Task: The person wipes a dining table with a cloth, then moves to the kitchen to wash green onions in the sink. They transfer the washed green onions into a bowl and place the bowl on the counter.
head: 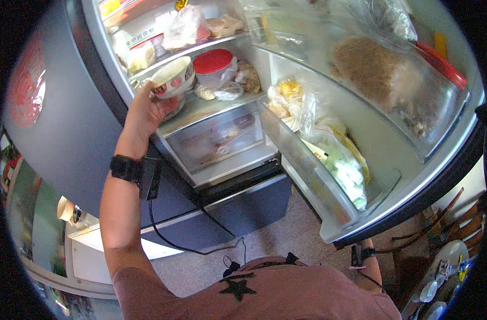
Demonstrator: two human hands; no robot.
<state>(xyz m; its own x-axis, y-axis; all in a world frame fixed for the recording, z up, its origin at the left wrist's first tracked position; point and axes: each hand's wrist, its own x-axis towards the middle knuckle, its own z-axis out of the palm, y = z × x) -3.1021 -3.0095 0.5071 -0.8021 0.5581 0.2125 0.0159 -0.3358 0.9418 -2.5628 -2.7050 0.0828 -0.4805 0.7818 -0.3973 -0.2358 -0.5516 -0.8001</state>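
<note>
My left hand (152,105) grips a white paper bowl (174,80) with printed pictures on its side, at the left of a refrigerator shelf (195,110). My thumb lies along the bowl's near side and my fingers reach beneath it. Under the bowl another clear rounded dish is partly hidden by my fingers. Just right of it stands a container with a red lid (213,61), with small plastic bags against it. The open refrigerator door (391,176) covers my right hand; only that wrist and forearm show below the door's edge.
Below the shelf is a clear drawer (219,140). The door's lower bin (311,164) holds several plastic bags, and its upper bin (435,132) holds a brown bagged item. A black cable (155,224) hangs from my left wrist area. Bagged food (185,28) fills the upper shelf.
</note>
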